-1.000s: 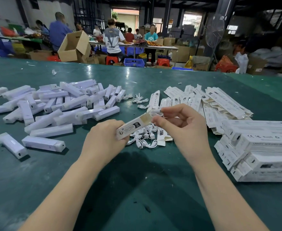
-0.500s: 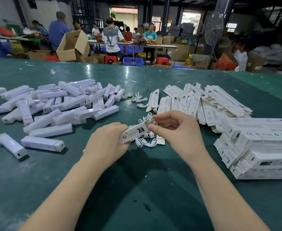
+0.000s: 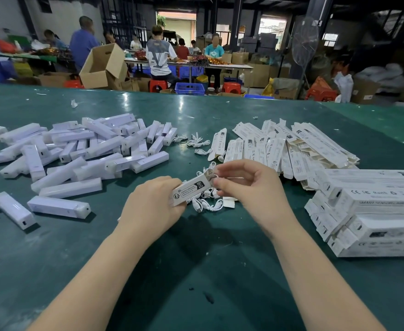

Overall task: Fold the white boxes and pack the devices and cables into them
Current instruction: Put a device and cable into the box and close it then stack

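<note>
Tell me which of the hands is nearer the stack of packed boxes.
Right. The right hand works at the held box's open end, beside the stack of packed boxes; the left hand grips that box farther away.

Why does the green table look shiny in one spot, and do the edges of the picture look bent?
Head view: overhead light makes a pale glare patch on the green table near its far edge; the arms throw soft dark shadows toward the viewer; the wide lens curves the table's far edge and stretches the stacked boxes at right; the hands' box is sharp, while background workers look softer.
</note>
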The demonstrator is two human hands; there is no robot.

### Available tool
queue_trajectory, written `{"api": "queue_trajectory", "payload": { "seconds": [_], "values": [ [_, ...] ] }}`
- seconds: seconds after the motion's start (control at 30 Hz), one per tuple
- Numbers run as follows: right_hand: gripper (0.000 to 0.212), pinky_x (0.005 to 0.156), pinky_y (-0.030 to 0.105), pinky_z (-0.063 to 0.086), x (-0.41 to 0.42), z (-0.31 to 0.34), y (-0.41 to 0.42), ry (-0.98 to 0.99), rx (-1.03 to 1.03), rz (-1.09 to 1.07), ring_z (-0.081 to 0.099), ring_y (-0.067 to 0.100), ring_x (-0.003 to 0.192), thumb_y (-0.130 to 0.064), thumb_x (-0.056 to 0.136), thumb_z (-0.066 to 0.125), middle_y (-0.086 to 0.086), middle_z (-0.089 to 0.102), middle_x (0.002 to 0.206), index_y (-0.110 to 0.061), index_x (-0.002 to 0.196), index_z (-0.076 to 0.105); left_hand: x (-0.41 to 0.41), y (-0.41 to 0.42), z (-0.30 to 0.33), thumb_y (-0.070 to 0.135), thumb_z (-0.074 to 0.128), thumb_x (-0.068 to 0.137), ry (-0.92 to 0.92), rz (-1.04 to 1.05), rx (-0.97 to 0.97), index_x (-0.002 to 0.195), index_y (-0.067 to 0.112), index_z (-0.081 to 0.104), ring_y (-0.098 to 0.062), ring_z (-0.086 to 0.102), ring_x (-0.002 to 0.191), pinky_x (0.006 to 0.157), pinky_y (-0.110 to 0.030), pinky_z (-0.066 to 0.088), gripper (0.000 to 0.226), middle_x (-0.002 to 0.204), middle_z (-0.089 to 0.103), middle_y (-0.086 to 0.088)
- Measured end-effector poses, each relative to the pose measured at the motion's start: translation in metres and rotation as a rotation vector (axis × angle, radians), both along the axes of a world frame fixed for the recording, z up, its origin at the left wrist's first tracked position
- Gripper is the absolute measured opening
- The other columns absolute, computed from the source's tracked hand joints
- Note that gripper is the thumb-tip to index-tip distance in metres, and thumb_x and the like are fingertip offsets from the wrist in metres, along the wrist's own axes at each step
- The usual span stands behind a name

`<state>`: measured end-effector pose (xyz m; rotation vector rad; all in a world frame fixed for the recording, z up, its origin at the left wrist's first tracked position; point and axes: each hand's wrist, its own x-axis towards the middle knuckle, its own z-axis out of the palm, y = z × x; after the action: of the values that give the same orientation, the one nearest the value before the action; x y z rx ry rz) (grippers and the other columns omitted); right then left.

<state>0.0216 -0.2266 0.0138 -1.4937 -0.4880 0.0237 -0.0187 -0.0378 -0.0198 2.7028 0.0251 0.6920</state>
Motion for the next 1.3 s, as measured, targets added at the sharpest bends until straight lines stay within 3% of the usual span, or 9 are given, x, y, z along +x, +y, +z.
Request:
{"api": "queue_trajectory", "payload": {
  "seconds": [0.17, 0.27, 0.4, 0.53, 0.7, 0.9, 1.07, 1.2, 1.3],
  "values": [
    [0.017, 0.056, 0.015, 0.05, 0.0, -0.001, 0.003, 0.007, -0.008, -0.013, 0.072, 0.011, 0.075, 0.001, 0.076, 0.079, 0.002, 0.077, 0.081, -0.013, 0.084, 0.074, -0.001, 0.001, 0.0, 0.027, 0.063, 0.081, -0.016, -0.023, 0.016, 0.078, 0.019, 0.059, -0.025, 0.055, 0.075, 0.065, -0.038, 0.047, 0.009, 0.073, 0.05, 0.005],
    [0.018, 0.055, 0.014, 0.049, 0.0, -0.002, 0.004, -0.01, -0.044, 0.01, 0.071, 0.008, 0.071, 0.0, 0.077, 0.079, 0.001, 0.077, 0.08, -0.017, 0.082, 0.075, -0.001, 0.002, -0.001, 0.03, 0.063, 0.083, -0.005, -0.014, 0.056, 0.075, 0.022, 0.053, -0.022, 0.054, 0.074, 0.061, -0.034, 0.045, 0.014, 0.071, 0.046, 0.007],
    [0.025, 0.069, 0.014, 0.052, 0.0, 0.001, 0.002, -0.059, -0.096, 0.084, 0.071, 0.005, 0.082, -0.001, 0.085, 0.071, -0.005, 0.077, 0.088, -0.026, 0.086, 0.076, 0.0, 0.002, 0.0, 0.031, 0.065, 0.082, -0.016, 0.003, 0.017, 0.079, 0.023, 0.062, -0.022, 0.056, 0.077, 0.065, -0.036, 0.048, 0.009, 0.073, 0.051, 0.007],
    [0.026, 0.082, 0.018, 0.053, 0.004, 0.001, -0.002, -0.072, -0.125, 0.022, 0.07, 0.008, 0.092, -0.003, 0.086, 0.07, -0.007, 0.077, 0.092, -0.027, 0.087, 0.079, 0.0, 0.001, 0.001, 0.029, 0.063, 0.081, -0.015, 0.014, -0.018, 0.08, 0.022, 0.062, -0.021, 0.056, 0.077, 0.067, -0.037, 0.048, 0.007, 0.074, 0.056, 0.006],
    [0.021, 0.069, 0.014, 0.051, 0.002, -0.001, 0.003, -0.1, -0.068, -0.053, 0.072, 0.008, 0.078, 0.0, 0.079, 0.077, -0.003, 0.077, 0.083, -0.02, 0.085, 0.076, 0.0, 0.0, 0.0, 0.029, 0.063, 0.082, -0.034, -0.005, -0.012, 0.076, 0.02, 0.058, -0.023, 0.055, 0.075, 0.064, -0.036, 0.047, 0.011, 0.072, 0.053, 0.005],
    [0.022, 0.068, 0.01, 0.049, -0.003, -0.002, 0.007, -0.157, -0.098, -0.064, 0.071, 0.004, 0.077, -0.003, 0.082, 0.073, -0.009, 0.076, 0.08, -0.024, 0.084, 0.075, 0.001, -0.003, -0.004, 0.035, 0.063, 0.085, -0.01, 0.032, 0.037, 0.083, 0.023, 0.06, -0.022, 0.055, 0.08, 0.062, -0.031, 0.044, 0.012, 0.077, 0.051, 0.008],
    [0.029, 0.081, 0.02, 0.052, -0.004, -0.004, 0.008, -0.245, -0.269, -0.152, 0.068, 0.008, 0.088, -0.004, 0.085, 0.062, -0.018, 0.074, 0.086, -0.031, 0.09, 0.073, 0.001, -0.001, -0.001, 0.029, 0.064, 0.079, -0.046, 0.064, -0.041, 0.069, 0.025, 0.052, -0.023, 0.05, 0.072, 0.062, -0.034, 0.045, 0.016, 0.067, 0.048, 0.008],
    [0.033, 0.082, 0.003, 0.04, -0.008, -0.006, 0.01, -0.385, -0.409, -0.138, 0.063, -0.002, 0.093, 0.001, 0.081, 0.059, -0.028, 0.07, 0.082, -0.029, 0.086, 0.073, 0.002, -0.001, -0.001, 0.033, 0.062, 0.082, -0.003, 0.087, -0.002, 0.079, 0.025, 0.059, -0.023, 0.055, 0.079, 0.062, -0.031, 0.042, 0.01, 0.073, 0.051, 0.009],
    [0.025, 0.082, 0.0, 0.031, -0.006, -0.012, 0.016, -0.444, -0.54, -0.181, 0.057, 0.014, 0.103, 0.002, 0.08, 0.061, -0.016, 0.065, 0.093, -0.014, 0.09, 0.077, 0.003, -0.001, -0.001, 0.036, 0.062, 0.083, 0.02, 0.094, 0.012, 0.085, 0.025, 0.061, -0.022, 0.056, 0.084, 0.064, -0.031, 0.041, 0.011, 0.078, 0.052, 0.009]
  ]
}}
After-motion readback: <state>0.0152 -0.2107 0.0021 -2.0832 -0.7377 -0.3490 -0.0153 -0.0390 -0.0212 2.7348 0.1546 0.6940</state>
